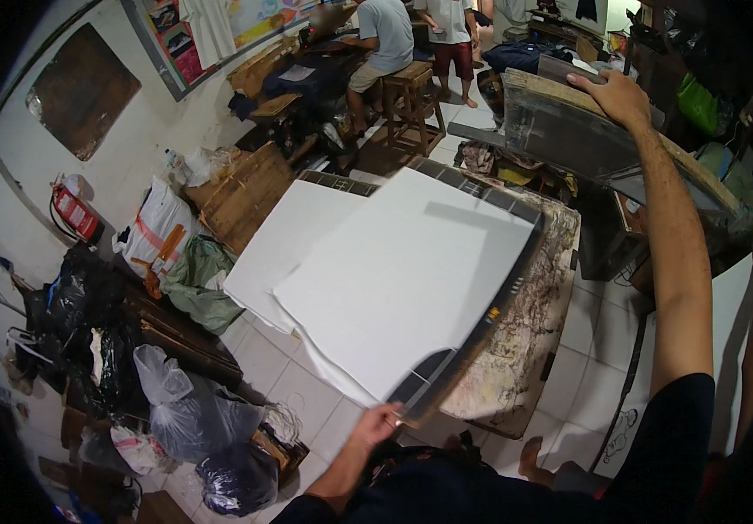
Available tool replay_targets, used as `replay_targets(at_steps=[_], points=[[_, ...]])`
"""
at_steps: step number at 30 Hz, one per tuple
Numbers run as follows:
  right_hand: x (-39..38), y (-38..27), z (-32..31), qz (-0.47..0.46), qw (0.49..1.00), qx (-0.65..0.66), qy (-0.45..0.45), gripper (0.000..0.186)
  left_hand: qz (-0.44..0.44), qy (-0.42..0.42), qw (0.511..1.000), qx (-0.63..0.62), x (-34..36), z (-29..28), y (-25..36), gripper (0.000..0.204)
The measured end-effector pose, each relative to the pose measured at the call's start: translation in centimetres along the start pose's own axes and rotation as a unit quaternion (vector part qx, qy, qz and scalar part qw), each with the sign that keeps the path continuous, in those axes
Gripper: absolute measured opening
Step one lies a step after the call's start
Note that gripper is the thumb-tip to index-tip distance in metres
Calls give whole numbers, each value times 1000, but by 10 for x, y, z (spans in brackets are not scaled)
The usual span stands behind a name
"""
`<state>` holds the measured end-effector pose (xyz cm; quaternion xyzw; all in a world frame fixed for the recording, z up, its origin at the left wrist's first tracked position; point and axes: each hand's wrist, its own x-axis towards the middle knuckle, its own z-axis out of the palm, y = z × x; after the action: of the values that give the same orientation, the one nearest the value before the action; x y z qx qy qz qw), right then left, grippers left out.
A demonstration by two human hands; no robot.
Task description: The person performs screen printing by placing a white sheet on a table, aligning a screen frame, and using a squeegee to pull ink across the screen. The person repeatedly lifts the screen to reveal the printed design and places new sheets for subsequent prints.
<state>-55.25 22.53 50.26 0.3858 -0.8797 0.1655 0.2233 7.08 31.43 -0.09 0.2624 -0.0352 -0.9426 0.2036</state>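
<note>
Single head fisheye, upright, above and behind left hand (377,424) and right hand (618,96), pitched down and forward. Both hands at close range; wide field reaches wall (156,112) beyond them.

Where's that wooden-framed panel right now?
The wooden-framed panel is at the upper right of the head view, the right hand on its top edge, with a wooden stool to its left.

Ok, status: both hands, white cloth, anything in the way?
Left hand gripping dark board at near corner. Right hand at upper edge of framed screen. White cloth on board, partly over another white cloth. Nothing seen atop it.
</note>
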Motion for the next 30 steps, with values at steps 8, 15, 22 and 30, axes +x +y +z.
replay_targets(at_steps=[8, 15, 22, 30], points=[[-7, 6, 12, -25, 999, -24, 5, 105, 80, 44, 763, 639, 3, -17, 21, 23], [-29, 0, 14, 9, 998, -55, 27, 109, 393, 278, 366, 796, 45, -29, 222, 82], [-42, -12, 4, 31, 998, -62, -2, 109, 156, 298, 535, 775, 66, 0, 251, 81], [-30, -32, -21, 55, 998, -3, 8, 84, 167, 306, 523, 778, 79, 11, 243, 74]])
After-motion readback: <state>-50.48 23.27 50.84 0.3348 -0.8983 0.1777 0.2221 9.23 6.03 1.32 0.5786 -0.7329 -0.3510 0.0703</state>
